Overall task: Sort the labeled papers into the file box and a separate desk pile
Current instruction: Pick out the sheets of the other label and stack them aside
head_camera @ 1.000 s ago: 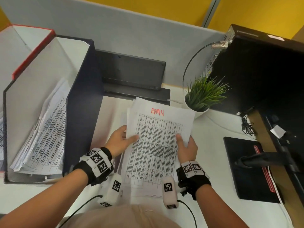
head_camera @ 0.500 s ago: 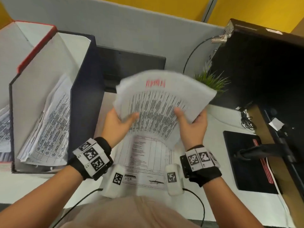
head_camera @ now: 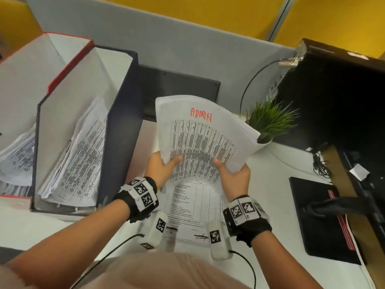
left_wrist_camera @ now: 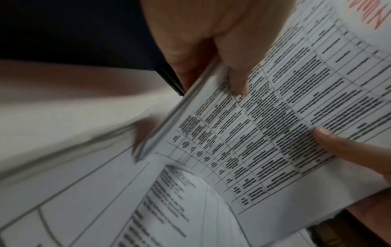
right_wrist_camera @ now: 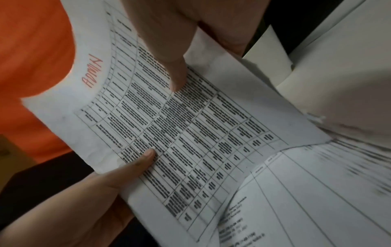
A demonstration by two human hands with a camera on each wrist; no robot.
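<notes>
A thin sheaf of printed papers (head_camera: 200, 140) with "ADMIN" written in red at the top is lifted off the desk and bows upward. My left hand (head_camera: 161, 166) grips its left edge, thumb on the printed table (left_wrist_camera: 239, 78). My right hand (head_camera: 234, 174) grips its right lower edge, thumb on top (right_wrist_camera: 173, 73). A dark blue file box (head_camera: 120, 130) stands at the left with a leaning stack of similar printed sheets (head_camera: 83, 155) inside. One form-like sheet (head_camera: 191, 209) lies flat on the desk below the lifted sheaf.
A red-edged file box (head_camera: 68, 59) with papers stands further left. A potted green plant (head_camera: 268, 119) sits just right of the sheaf. A black computer case (head_camera: 337, 97), a black pad (head_camera: 318, 217) and cables are at the right. A dark tray (head_camera: 179, 88) lies behind.
Both hands lifted the ADMIN sheaf from the desk pile, leaving the form sheet underneath exposed. The sheaf now sits a little further right, held steadier than half a second ago.
</notes>
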